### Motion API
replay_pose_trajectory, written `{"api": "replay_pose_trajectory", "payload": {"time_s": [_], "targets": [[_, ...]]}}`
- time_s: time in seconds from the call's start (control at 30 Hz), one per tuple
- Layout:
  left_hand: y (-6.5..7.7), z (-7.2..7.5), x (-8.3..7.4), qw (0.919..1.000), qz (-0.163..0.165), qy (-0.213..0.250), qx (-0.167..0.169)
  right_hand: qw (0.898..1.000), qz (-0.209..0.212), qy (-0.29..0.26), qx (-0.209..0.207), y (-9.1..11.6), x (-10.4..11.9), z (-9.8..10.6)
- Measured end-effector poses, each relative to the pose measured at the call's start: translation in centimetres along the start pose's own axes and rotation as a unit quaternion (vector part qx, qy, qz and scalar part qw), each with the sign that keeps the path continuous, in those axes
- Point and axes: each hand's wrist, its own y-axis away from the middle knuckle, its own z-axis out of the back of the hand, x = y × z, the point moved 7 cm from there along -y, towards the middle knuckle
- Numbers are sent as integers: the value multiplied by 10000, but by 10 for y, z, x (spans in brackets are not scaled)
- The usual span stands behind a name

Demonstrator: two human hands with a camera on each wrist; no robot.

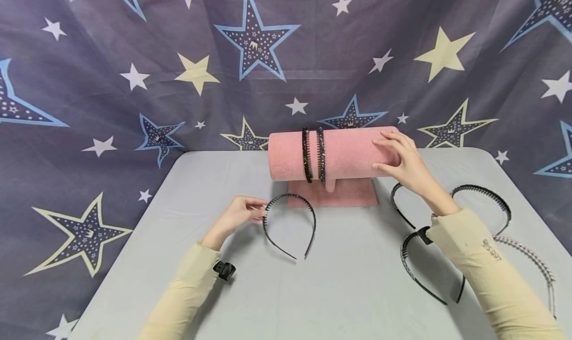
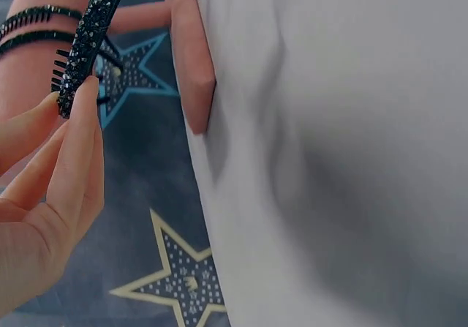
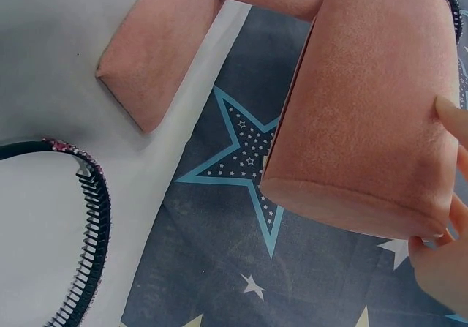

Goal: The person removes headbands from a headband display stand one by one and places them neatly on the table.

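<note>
My left hand (image 1: 239, 213) pinches a black toothed headband (image 1: 314, 216) by one side of its arch, in front of the pink headband stand (image 1: 353, 151). In the left wrist view, glitter covers the band's outer face, and the thumb and fingertips meet at its lower part. At the stand's right end, my right hand (image 1: 404, 164) holds the padded roll, fingers over the top and thumb on the front. The right wrist view shows fingertips (image 3: 453, 118) against the roll. Two dark beaded headbands, one of them here (image 1: 321, 154), sit side by side around the roll, left of its middle.
Several headbands lie on the table's right side, including a black one (image 1: 484, 187) and a pale beaded one (image 1: 532, 253); my right forearm passes over this group. The stand's flat pink base (image 1: 308, 196) rests near the back edge. Behind hangs a star-patterned cloth (image 1: 290, 32).
</note>
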Motion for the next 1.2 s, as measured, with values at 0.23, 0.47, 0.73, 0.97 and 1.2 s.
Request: {"api": "replay_pose_trajectory", "payload": {"time_s": [0.23,0.47,0.73,0.97,1.2], "targets": [[-6,-22,-2,9995,52,87,290,10000,-20,9,27,1,0,0],[-11,-48,-6,9981,15,12,622,10000,-8,25,8,0,1,-1],[-14,-74,-10,9956,-79,8,933,10000,10,4,-4,1,2,-1],[-13,-95,-12,9940,-67,42,1093,10000,15,7,-10,1,1,-1],[-15,-115,-9,9935,78,158,1129,10000,22,-8,-36,1,0,0]]}}
